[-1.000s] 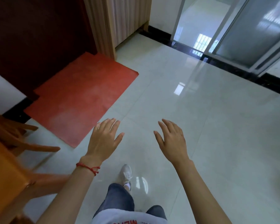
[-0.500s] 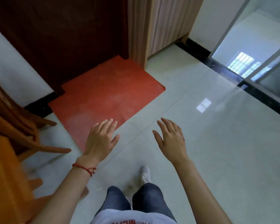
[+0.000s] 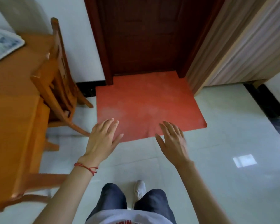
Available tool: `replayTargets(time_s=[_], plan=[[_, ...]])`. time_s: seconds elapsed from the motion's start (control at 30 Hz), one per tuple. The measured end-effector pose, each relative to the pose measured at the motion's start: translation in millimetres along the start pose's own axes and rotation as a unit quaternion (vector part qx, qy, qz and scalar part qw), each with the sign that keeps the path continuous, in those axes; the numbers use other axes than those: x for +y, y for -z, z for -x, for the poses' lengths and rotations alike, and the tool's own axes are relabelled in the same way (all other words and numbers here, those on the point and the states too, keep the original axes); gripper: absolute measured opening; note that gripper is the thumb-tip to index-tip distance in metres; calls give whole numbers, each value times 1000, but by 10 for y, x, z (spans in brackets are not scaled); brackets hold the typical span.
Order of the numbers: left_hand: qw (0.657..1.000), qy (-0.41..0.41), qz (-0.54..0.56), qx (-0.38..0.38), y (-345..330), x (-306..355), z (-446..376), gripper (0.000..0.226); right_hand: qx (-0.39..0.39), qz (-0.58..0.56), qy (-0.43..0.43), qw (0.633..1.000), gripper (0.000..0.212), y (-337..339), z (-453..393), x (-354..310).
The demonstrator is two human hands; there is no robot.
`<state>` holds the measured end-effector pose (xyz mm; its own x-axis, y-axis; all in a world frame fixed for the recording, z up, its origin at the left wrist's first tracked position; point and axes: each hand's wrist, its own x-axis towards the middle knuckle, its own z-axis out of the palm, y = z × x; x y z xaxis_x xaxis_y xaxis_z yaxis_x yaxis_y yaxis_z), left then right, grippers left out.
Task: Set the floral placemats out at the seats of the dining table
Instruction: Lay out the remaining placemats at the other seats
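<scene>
The orange wooden dining table (image 3: 11, 94) fills the left edge of the view. A pale blue-and-white patterned placemat (image 3: 2, 44) lies on its far corner, only partly in frame. My left hand (image 3: 102, 139) hovers palm down over the floor, fingers spread, holding nothing; a red string bracelet circles its wrist. My right hand (image 3: 173, 141) is held out beside it, also empty with fingers apart. Both hands are to the right of the table, clear of it.
A wooden chair (image 3: 58, 75) is tucked at the table's far end, its legs splayed onto the floor. A red doormat (image 3: 145, 104) lies before a dark brown door (image 3: 144, 34). A beige ribbed panel (image 3: 238, 46) stands right. Glossy white tiles cover the floor.
The view has swung left: the door and red mat now sit centre, the table, chair and placemat have come into sight, and the glass doors are gone. Both hands stay open and empty.
</scene>
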<state>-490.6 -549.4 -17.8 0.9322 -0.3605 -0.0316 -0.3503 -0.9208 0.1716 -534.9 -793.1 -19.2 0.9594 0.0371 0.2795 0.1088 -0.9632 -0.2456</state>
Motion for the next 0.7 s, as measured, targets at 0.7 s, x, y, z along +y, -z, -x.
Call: replayTargets(time_s=[0.7], plan=[[994, 106, -3, 4, 445, -1206, -1551, 77, -44, -49, 102, 993, 42, -833, -2442, -565]])
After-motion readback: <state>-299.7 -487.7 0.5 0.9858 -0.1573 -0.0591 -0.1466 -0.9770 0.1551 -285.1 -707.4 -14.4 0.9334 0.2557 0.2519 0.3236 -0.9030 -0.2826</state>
